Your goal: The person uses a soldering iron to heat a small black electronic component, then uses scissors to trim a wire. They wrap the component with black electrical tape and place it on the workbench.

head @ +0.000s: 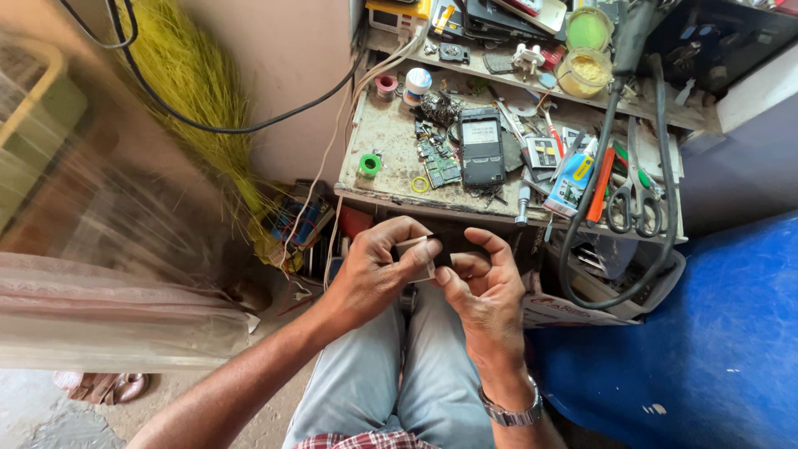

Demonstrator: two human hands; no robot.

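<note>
Both hands over lap, below table (391, 137) edge. Left hand (374, 270) and right hand (486, 291) fingers pinched closed around small dark device (445, 248), held close for steady two-handed control; scissors (636, 195) lie within reach.

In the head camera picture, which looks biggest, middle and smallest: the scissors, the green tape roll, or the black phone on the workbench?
Largest to smallest as they look:
1. scissors, longest overall
2. black phone, shorter but wider, so close to the scissors
3. green tape roll, clearly smallest
All three lie on the workbench at about the same distance.

Cluttered workbench (391, 137) ahead (looped cable (582, 249) hanging); lap side open.
</note>
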